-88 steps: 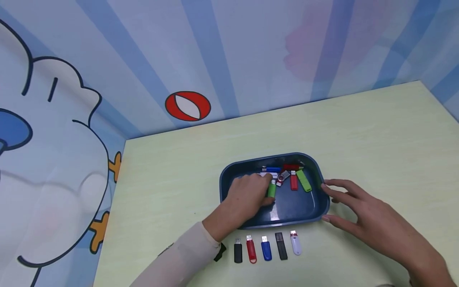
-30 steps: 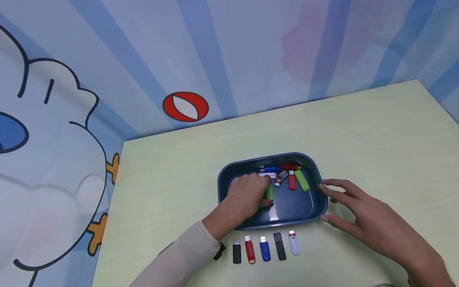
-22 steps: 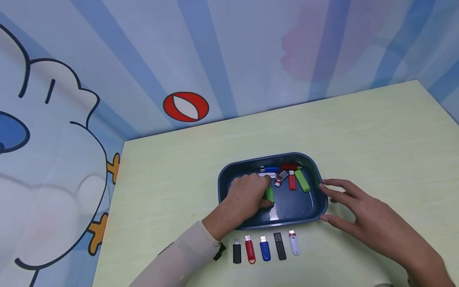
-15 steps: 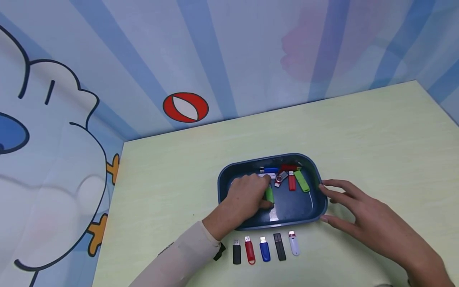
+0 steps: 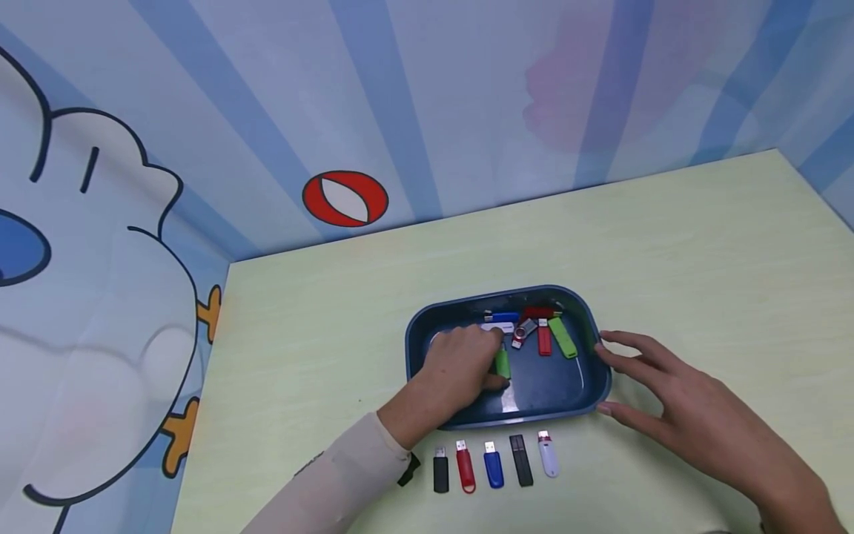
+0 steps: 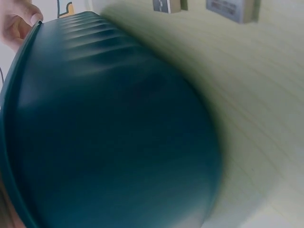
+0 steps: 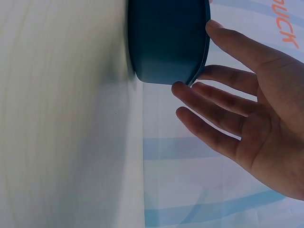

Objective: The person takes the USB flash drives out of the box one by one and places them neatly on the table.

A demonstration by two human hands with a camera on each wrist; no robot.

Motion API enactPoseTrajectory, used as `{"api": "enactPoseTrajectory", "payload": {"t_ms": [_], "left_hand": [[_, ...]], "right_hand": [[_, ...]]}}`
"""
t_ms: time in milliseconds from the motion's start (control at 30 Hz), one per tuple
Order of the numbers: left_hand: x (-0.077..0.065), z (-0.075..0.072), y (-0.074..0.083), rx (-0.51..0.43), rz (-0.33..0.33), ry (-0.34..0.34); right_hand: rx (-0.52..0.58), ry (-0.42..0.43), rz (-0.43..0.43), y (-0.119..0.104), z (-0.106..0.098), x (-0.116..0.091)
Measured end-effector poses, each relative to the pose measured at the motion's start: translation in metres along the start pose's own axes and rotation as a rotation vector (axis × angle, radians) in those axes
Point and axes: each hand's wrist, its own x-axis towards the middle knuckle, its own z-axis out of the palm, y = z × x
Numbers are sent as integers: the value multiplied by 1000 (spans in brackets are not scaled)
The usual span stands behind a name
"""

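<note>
My left hand (image 5: 460, 363) reaches over the near rim into a dark blue tray (image 5: 547, 400). Its curled index finger and thumb hold a green USB stick (image 5: 502, 363), partly covered by the hand; the other fingers are hidden. Fingertips of my right hand (image 5: 674, 393) touch the tray's right end, fingers loosely spread. From the right wrist, the thumb (image 7: 216, 26) shows at the rim. Several other sticks lie at the tray's far side: blue (image 5: 502, 317), white (image 5: 499, 326), red with a swivel cover (image 5: 523, 334), red (image 5: 544, 340) and lime green (image 5: 563, 337).
Several USB sticks stand in a row before the tray: black (image 5: 441, 472), red (image 5: 465, 469), blue (image 5: 494, 467), dark grey (image 5: 521, 461) and white (image 5: 548, 456). The tray's outer wall (image 6: 109, 123) fills much of the left wrist view. A cartoon-printed wall (image 5: 467, 111) borders the table.
The green USB stick has turned slightly in my left fingers, and its metal plug is now mostly hidden. Both hands and the tray stay nearly still; the head view shifts a little.
</note>
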Motion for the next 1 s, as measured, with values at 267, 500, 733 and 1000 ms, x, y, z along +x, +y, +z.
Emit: {"api": "enactPoseTrajectory", "payload": {"t_ms": [267,500,733,1000], "left_hand": [[-1,0,0,-6,10,9],[-3,-2,2,-5,6,10],[-6,-6,6,-13,28,25],[-10,-11,12,-23,41,39]], "right_hand": [[3,-24,12,0,1,0],[11,-27,13,1,-1,0],[7,-20,15,1,-1,0],[3,-32,29,1,1,2]]}}
